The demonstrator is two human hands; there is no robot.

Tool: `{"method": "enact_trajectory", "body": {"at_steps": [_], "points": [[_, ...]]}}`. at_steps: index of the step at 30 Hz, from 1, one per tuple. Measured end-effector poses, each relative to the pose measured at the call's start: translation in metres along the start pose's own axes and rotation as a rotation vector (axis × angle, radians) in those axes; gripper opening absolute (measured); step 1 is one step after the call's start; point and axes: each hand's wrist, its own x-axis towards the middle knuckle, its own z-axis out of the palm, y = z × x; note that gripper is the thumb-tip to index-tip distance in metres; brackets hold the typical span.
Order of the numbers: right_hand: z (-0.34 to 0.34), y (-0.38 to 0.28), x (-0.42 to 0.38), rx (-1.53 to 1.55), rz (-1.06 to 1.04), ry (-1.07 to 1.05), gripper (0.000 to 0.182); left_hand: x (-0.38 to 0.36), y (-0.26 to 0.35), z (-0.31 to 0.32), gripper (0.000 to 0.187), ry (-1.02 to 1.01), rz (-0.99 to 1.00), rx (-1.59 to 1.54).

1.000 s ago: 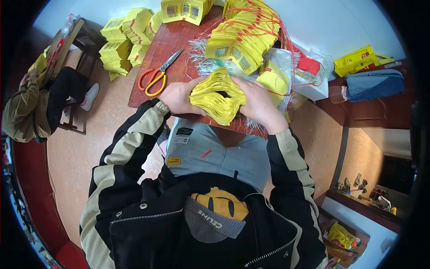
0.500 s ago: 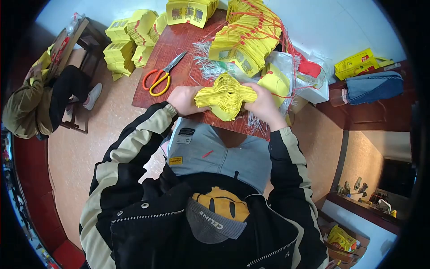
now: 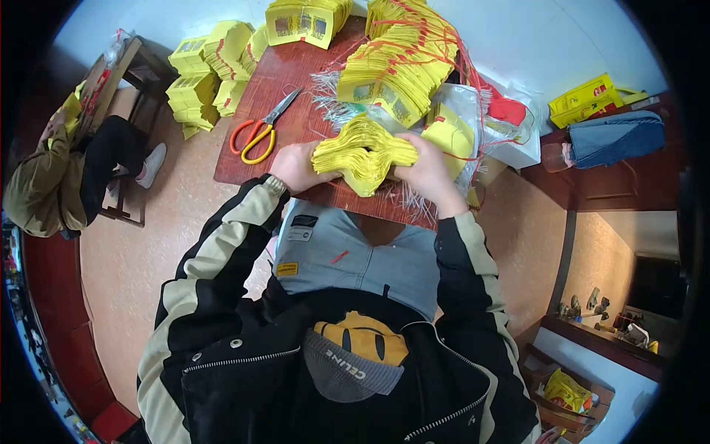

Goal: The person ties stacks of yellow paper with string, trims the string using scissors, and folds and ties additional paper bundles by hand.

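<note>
A thick bundle of folded yellow paper (image 3: 364, 152) is held over the front edge of the red wooden table (image 3: 244, 166), its layers fanned around a small gap. My left hand (image 3: 297, 167) grips the bundle's left side, and my right hand (image 3: 430, 172) is closed on its right side. Scissors with red and yellow handles (image 3: 260, 135) lie to the left of the bundle. Just behind it are white strings (image 3: 336, 103) and a long row of yellow folded papers (image 3: 399, 63) with red strings across it.
Another yellow stack (image 3: 307, 22) sits at the table's back edge. More stacks (image 3: 194, 92) stand beyond its left side. At the far left a person (image 3: 55, 174) sits by a wooden stand. A white box (image 3: 521, 152) and folded jeans (image 3: 615, 139) are on the right.
The whole view has shifted slightly. Both hands still hold the yellow bundle, whose layers bulge a little differently around the gap.
</note>
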Motion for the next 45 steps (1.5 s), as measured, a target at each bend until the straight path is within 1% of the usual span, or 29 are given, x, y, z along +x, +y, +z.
{"method": "enact_trajectory", "body": {"at_steps": [2, 4, 5, 7, 8, 9, 10, 11, 12, 14, 15, 16, 18, 19, 22, 24, 26, 27, 28, 30, 31, 34, 35, 36, 39, 41, 42, 44, 45], "points": [[0.012, 0.014, -0.004, 0.043, -0.004, -0.003, 0.059, 0.0, -0.003, 0.002, 0.052, -0.04, -0.039, 0.007], [0.022, 0.021, -0.012, 0.381, -0.007, 0.15, 0.059, -0.005, -0.008, -0.003, 0.05, -0.038, -0.01, -0.037], [0.029, 0.019, -0.019, 0.383, 0.0, 0.147, 0.059, -0.012, -0.009, -0.004, 0.047, -0.043, 0.016, -0.085], [0.041, 0.01, -0.039, 0.636, -0.053, 0.33, 0.055, -0.03, -0.009, -0.013, 0.044, -0.011, 0.003, -0.19], [0.05, 0.032, -0.052, 0.484, -0.001, 0.375, 0.051, -0.038, -0.011, -0.018, 0.042, 0.031, -0.005, -0.29], [0.059, 0.058, -0.062, 0.397, 0.072, 0.296, 0.049, -0.047, -0.017, -0.023, 0.041, 0.029, 0.02, -0.266], [0.066, 0.077, -0.068, 0.311, 0.149, 0.215, 0.048, -0.056, -0.023, -0.028, 0.048, 0.027, 0.017, -0.251], [0.068, 0.085, -0.068, 0.231, 0.056, 0.092, 0.043, -0.066, -0.027, -0.033, 0.047, 0.051, 0.004, -0.245], [0.068, 0.079, -0.062, 0.235, 0.06, 0.086, 0.043, -0.076, -0.029, -0.037, 0.047, 0.073, -0.013, -0.239], [0.068, 0.067, -0.043, -0.31, -0.37, 0.163, 0.036, -0.091, -0.029, -0.048, 0.046, 0.046, -0.051, -0.24], [0.069, 0.066, -0.035, -0.399, -0.34, 0.147, 0.035, -0.094, -0.027, -0.054, 0.045, 0.026, -0.079, -0.238], [0.067, 0.066, -0.023, -0.397, -0.343, 0.148, 0.035, -0.097, -0.024, -0.057, 0.045, 0.028, -0.079, -0.235], [0.06, 0.073, 0.012, -0.328, -0.21, -0.098, 0.039, -0.102, -0.02, -0.063, 0.044, 0.017, -0.016, -0.166], [0.06, 0.078, 0.03, -0.398, -0.294, -0.067, 0.042, -0.105, -0.018, -0.064, 0.043, 0.012, -0.04, -0.193], [0.061, 0.106, 0.078, -0.35, -0.379, -0.012, 0.043, -0.11, -0.02, -0.056, 0.043, 0.02, -0.037, -0.18], [0.052, 0.101, 0.102, -0.3, -0.36, -0.047, 0.043, -0.101, -0.005, -0.058, 0.044, 0.022, -0.07, -0.199], [0.048, 0.1, 0.124, -0.422, -0.183, -0.18, 0.042, -0.096, 0.001, -0.056, 0.045, 0.002, -0.064, -0.191], [0.04, 0.084, 0.131, -0.47, -0.006, -0.262, 0.041, -0.092, -0.001, -0.052, 0.045, 0.017, -0.016, -0.195], [0.04, 0.087, 0.137, -0.47, -0.007, -0.266, 0.041, -0.089, -0.002, -0.049, 0.045, 0.02, -0.02, -0.196], [0.04, 0.106, 0.153, -0.263, -0.158, -0.234, 0.038, -0.082, -0.004, -0.043, 0.044, 0.014, -0.038, -0.21], [0.039, 0.109, 0.157, -0.309, -0.129, -0.252, 0.036, -0.076, -0.002, -0.04, 0.042, 0.003, -0.038, -0.186], [0.043, 0.1, 0.146, -0.297, -0.199, -0.165, 0.034, -0.062, -0.006, -0.025, 0.049, -0.02, -0.032, -0.266], [0.042, 0.093, 0.14, -0.436, -0.157, -0.231, 0.033, -0.056, -0.002, -0.023, 0.048, -0.034, -0.063, -0.28], [0.044, 0.093, 0.129, -0.391, -0.317, -0.173, 0.031, -0.052, -0.003, -0.018, 0.048, -0.036, -0.061, -0.282], [0.034, 0.087, 0.091, -0.27, -0.237, -0.27, 0.036, -0.041, -0.01, -0.004, 0.042, -0.042, -0.033, -0.231], [0.024, 0.087, 0.056, -0.015, -0.307, -0.147, 0.044, -0.037, -0.01, -0.002, 0.042, -0.042, -0.062, -0.273], [0.015, 0.088, 0.037, -0.016, -0.301, -0.144, 0.044, -0.035, -0.009, -0.001, 0.042, -0.039, -0.094, -0.312], [-0.003, 0.084, 0.0, -0.075, -0.077, -0.178, 0.057, -0.033, -0.01, -0.003, 0.044, -0.054, -0.108, -0.333], [-0.009, 0.067, -0.015, -0.075, -0.075, -0.177, 0.057, -0.031, -0.007, -0.006, 0.044, -0.065, -0.117, -0.328]]}}
